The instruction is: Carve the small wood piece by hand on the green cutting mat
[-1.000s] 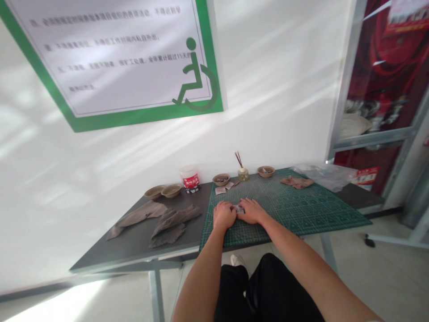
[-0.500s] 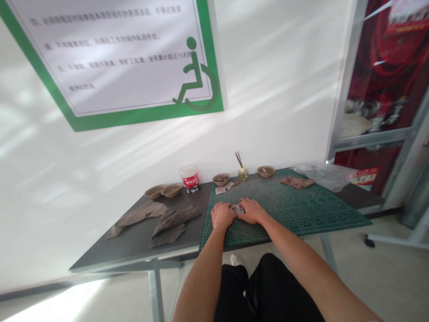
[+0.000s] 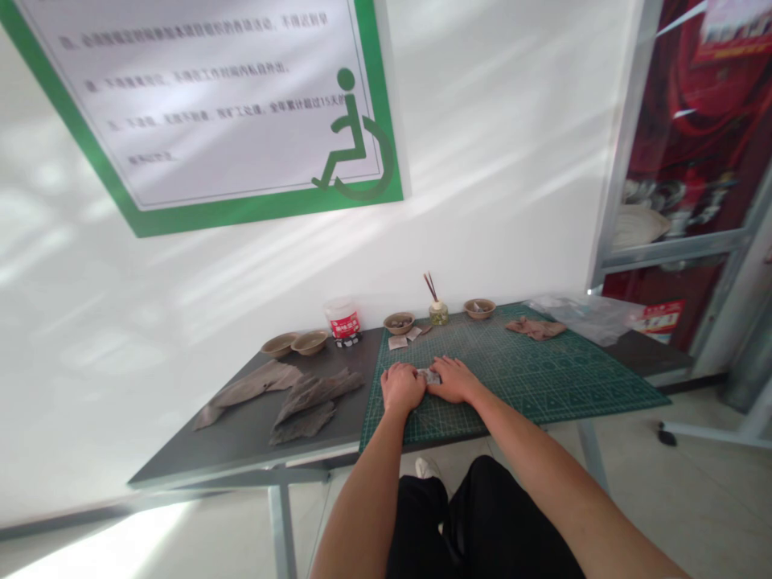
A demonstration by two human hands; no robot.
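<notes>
Nudged slightly rightward since half a second ago: left hand (image 3: pixel 404 388), closer now to right hand (image 3: pixel 453 379)

Both hands nearest to view, with fingers bent down at opposite ends of a small grey piece (image 3: pixel 430 375); whether pinching or merely pressing, impossible to tell. Between them, low on the green mat (image 3: pixel 543 386) over the tabletop (image 3: pixel 241 446). Probably very light and thin, likely soft, apt to crease or slide if pulled unevenly. Best to take hold at opposite edges with fingertips, pressing rather than tugging. Seemingly a little less of it in view than in the earlier frame. Farther off, no visible change for the pale squares (image 3: pixel 398 342), the bowl (image 3: pixel 395 330) just behind or the reed jar (image 3: pixel 438 315), apart from a faint drift of the whole view.
</notes>
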